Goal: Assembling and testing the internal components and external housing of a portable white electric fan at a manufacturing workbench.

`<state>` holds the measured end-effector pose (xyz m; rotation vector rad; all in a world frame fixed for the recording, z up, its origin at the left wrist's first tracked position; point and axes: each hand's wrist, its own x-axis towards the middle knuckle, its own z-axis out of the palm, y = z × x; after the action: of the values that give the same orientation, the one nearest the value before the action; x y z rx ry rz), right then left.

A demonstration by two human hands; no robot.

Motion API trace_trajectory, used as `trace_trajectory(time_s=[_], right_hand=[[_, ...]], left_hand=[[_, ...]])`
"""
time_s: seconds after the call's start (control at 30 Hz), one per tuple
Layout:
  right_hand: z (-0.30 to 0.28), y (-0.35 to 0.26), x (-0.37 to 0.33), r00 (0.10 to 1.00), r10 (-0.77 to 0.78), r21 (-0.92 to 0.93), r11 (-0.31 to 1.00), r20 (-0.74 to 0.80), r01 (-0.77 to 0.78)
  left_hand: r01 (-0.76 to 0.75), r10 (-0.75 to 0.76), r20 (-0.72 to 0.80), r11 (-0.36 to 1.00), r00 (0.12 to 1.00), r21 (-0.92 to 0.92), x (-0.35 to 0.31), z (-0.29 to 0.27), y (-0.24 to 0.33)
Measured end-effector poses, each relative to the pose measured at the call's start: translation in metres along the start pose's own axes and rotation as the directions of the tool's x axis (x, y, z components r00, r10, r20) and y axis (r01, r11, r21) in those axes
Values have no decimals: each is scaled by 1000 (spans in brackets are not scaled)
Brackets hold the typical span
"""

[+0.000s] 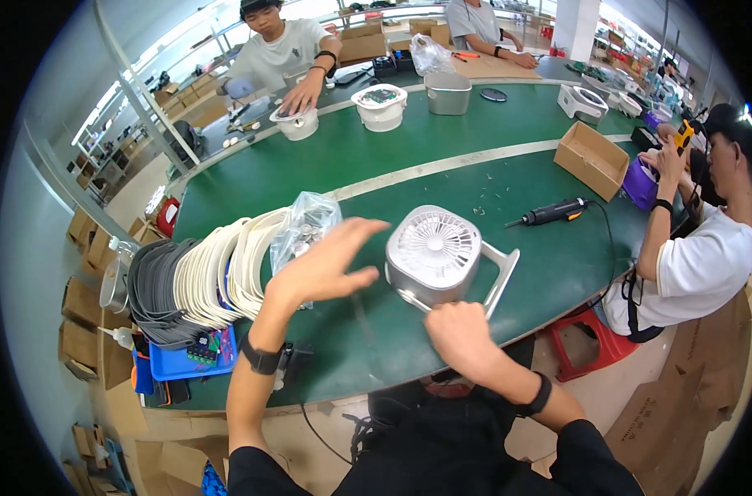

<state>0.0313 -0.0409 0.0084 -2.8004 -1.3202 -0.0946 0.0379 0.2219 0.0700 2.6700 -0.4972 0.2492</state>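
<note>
A grey and white fan (434, 248) with a round slotted grille on top lies on the green table in front of me. A light grey U-shaped handle (501, 279) reaches out from its near and right sides. My right hand (463, 332) is closed at the near side of the fan, fingers curled over the handle; its fingertips are hidden. To the left of the fan, my left hand (330, 266) is raised with thumb and fingers apart, holding nothing. Just behind it sits a clear plastic bag (308, 219) of small parts.
Stacked cream bands (214, 269) and dark grey bands (154, 285) lie at left, beside a blue tray (173, 364) of small parts. A corded electric screwdriver (553, 212) and a cardboard box (591, 161) are at right. Across the table, co-workers handle white housings (380, 107).
</note>
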Motion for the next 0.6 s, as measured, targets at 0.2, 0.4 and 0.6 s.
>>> trace_trajectory(time_s=[0.2, 0.4, 0.6], right_hand=[[-14, 42, -9, 990, -77, 144, 985, -121, 94], [-96, 121, -27, 988, -103, 848, 508, -113, 150], [-28, 152, 1, 979, -108, 962, 191, -175, 193]], left_hand=[[-66, 97, 416, 994, 904, -89, 23, -2, 29], [-546, 542, -84, 837, 836, -37, 48, 7, 46], [227, 269, 465, 605, 844, -763, 77, 39, 32]])
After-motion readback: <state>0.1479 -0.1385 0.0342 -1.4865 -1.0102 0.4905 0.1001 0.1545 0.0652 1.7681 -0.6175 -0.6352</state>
